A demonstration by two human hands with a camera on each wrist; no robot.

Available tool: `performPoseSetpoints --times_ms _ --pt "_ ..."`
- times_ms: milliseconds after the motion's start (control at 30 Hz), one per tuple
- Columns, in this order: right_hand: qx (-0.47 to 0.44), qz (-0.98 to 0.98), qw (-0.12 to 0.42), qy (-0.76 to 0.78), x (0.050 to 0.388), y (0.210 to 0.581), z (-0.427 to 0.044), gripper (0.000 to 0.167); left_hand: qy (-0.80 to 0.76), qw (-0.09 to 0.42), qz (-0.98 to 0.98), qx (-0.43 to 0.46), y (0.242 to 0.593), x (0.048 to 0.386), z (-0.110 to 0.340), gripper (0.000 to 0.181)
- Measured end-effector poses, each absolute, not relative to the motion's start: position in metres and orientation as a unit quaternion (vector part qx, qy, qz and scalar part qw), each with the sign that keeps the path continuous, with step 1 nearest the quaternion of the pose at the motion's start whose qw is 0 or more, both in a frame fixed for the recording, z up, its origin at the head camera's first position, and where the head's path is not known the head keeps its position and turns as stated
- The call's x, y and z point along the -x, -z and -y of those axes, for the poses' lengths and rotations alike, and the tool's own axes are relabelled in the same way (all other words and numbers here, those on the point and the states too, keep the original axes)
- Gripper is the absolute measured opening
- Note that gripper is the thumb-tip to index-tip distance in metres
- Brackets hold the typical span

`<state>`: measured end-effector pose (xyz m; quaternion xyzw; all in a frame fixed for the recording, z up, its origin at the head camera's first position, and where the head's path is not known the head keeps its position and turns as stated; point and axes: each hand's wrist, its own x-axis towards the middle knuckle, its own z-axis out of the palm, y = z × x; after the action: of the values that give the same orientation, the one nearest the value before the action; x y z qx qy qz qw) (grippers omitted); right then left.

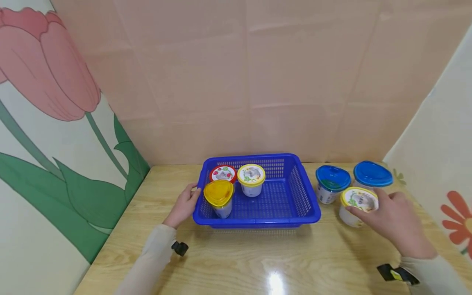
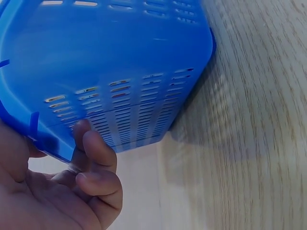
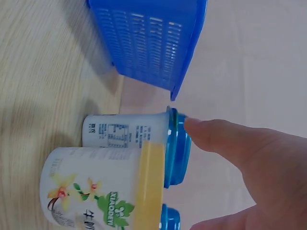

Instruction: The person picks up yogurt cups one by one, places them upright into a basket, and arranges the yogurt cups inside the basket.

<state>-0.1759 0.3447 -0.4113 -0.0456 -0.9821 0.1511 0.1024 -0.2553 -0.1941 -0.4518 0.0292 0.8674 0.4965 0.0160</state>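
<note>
A blue plastic basket stands on the table, and my left hand holds its left rim. In the left wrist view the fingers curl outside the perforated wall. Inside the basket are a red-lidded cup, a yellow-lidded cup with a printed label, and a cup with a plain yellow lid. To the right, my right hand hovers at another yellow-lidded cup, thumb spread. The right wrist view shows the thumb above lid level; some fingers are out of sight.
Behind that cup stand two blue-lidded cups, one nearer the basket and one farther right. A paper-covered wall rises at the table's back edge. Painted walls flank the wooden table on both sides.
</note>
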Motion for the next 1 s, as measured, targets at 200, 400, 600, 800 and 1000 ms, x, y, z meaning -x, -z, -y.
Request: performPoseSetpoints --times_ms 200,400,600,800,1000 --pt "0.059 0.986 0.046 -0.148 0.18 0.414 -0.352 0.116 -0.5 0.006 -0.865 -0.042 0.453 0.257 0.196 0.05" --pt "0.059 0.988 0.034 -0.141 0.184 0.42 -0.355 0.117 -0.512 0.018 -0.858 -0.04 0.454 0.256 0.195 0.05" --pt "0.073 0.986 0.039 -0.145 0.187 0.424 -0.357 0.111 -0.519 0.026 -0.853 -0.036 0.454 0.254 0.193 0.049" --pt "0.076 0.984 0.048 -0.152 0.189 0.429 -0.358 0.107 -0.518 0.031 -0.854 -0.037 0.455 0.255 0.194 0.049" --pt "0.085 0.982 0.054 -0.16 0.191 0.434 -0.361 0.11 -0.523 0.046 -0.85 -0.039 0.453 0.253 0.196 0.05"
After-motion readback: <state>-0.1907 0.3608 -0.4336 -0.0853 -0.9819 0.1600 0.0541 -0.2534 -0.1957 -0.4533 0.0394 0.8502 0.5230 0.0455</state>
